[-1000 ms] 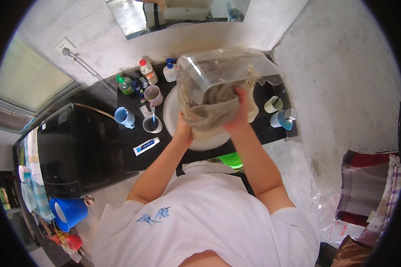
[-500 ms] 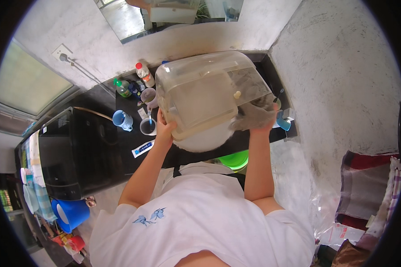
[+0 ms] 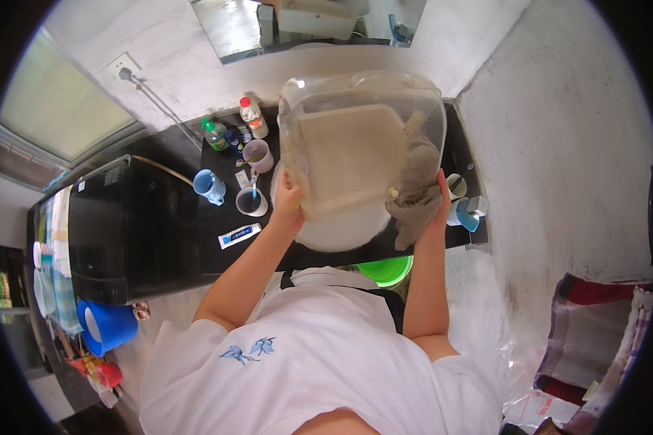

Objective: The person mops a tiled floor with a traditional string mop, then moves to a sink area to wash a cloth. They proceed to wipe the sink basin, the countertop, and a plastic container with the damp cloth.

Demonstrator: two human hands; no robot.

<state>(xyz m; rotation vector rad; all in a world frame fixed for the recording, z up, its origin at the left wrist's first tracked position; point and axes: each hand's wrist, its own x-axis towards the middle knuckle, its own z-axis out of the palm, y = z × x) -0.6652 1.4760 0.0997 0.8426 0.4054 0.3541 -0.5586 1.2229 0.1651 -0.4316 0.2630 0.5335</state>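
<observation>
Both hands hold up a translucent plastic box (image 3: 352,152) above the dark counter. My left hand (image 3: 290,203) is closed on its left edge, near the lower corner. On the opposite side, my right hand (image 3: 440,204) grips the edge together with a crumpled grey cloth (image 3: 413,210). Part of that cloth shows through the box wall, and most of the right fingers are hidden by cloth and box. A round whitish basin (image 3: 345,238) lies under the box, largely covered by it.
A blue cup (image 3: 210,187), a mug (image 3: 252,202) with a toothbrush, a toothpaste tube (image 3: 240,235) and a red-capped bottle (image 3: 254,118) stand or lie left of the box. A large black cabinet-like unit (image 3: 98,232) is farther left. Below the counter edge sits a green basin (image 3: 386,271).
The box has turned from a slant to nearly square in front of me, its right side raised. The cloth hangs lower beside my right hand. The view has shifted slightly.
</observation>
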